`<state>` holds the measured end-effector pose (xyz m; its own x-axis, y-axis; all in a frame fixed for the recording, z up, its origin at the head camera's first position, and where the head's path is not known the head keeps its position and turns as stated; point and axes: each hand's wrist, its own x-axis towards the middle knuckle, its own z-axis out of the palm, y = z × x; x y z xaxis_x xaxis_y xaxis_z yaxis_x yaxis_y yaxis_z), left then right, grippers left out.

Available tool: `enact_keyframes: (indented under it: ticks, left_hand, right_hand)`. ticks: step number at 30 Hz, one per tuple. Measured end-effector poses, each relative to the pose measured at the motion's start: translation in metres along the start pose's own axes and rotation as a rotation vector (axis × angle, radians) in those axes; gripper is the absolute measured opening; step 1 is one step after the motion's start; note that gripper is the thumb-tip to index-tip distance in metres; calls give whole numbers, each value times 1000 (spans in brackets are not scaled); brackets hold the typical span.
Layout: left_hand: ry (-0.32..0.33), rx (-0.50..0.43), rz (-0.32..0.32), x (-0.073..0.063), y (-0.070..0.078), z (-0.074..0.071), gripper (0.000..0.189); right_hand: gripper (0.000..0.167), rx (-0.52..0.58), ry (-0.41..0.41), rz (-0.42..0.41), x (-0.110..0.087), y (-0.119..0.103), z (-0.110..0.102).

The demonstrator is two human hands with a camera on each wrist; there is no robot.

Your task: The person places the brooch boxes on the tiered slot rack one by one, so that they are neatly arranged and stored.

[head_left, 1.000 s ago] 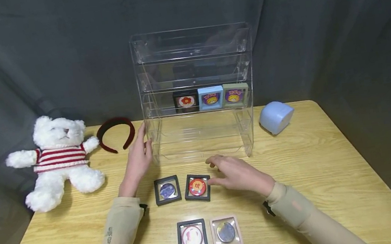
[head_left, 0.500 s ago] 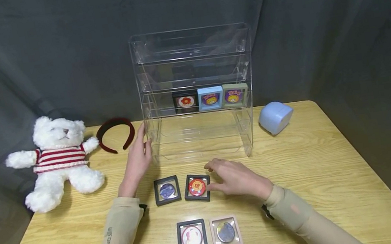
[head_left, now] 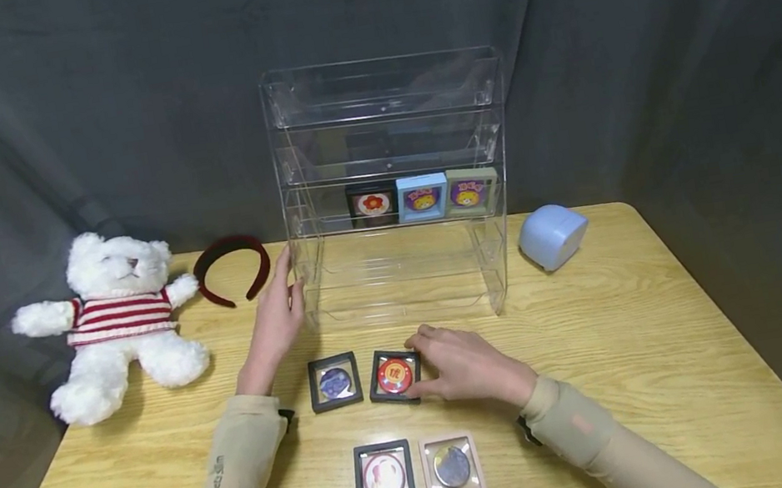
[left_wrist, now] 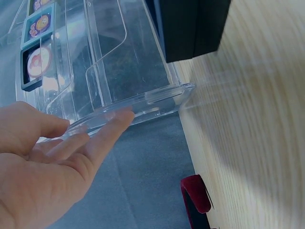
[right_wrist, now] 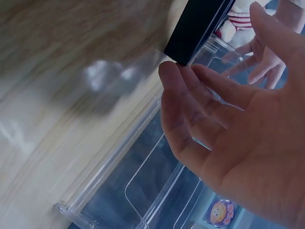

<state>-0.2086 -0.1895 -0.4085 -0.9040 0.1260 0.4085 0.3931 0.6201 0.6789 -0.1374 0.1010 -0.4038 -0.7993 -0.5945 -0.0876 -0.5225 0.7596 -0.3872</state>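
Note:
My left hand point(head_left: 277, 311) rests its extended fingers along the left side of a clear acrylic display rack point(head_left: 401, 310); the left wrist view shows its fingers point(left_wrist: 112, 131) against the side panel. My right hand point(head_left: 458, 362) is at a black square display frame point(head_left: 380, 392) holding a red round badge point(head_left: 394, 376), its fingertips by the far right corner and thumb over the near right one. In the right wrist view the fingertips point(right_wrist: 169, 71) meet the frame's black corner point(right_wrist: 195, 31), thumb apart. Left of it lies a black frame with a purple badge point(head_left: 335, 383).
Nearer lie a black frame with a pink-rimmed badge point(head_left: 384, 479) and a pink frame point(head_left: 452, 468). On the rack stand black point(head_left: 373, 204), blue point(head_left: 422, 197) and green point(head_left: 472, 191) frames. A teddy bear point(head_left: 124, 313), dark red headband point(head_left: 230, 243) and blue rounded object point(head_left: 553, 237) flank the rack.
My right hand has moved left and slightly nearer, and its fingers and thumb have come up to the frame with the red badge. The left hand stays at the rack.

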Motion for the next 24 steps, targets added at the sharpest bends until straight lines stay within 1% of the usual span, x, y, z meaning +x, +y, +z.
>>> enact_keyframes:
  ticks: [3,7,15,24]
  left_hand:
    - [-2,-4,-7,0,1,0,60]
    - [-2,-7,-9,-1,1,0,60]
    - [-3,-7,-8,-1,-1,0,60]
    - [-2,0,-9,0,0,0,61]
  right_hand:
    - [76,9,-25,27,0,-1,2]
    - [80,-3,-41,33,1,-1,5]
    - [84,-23,-30,26,1,-2,7]
    - [82,-42,-9,1,2,-2,10]
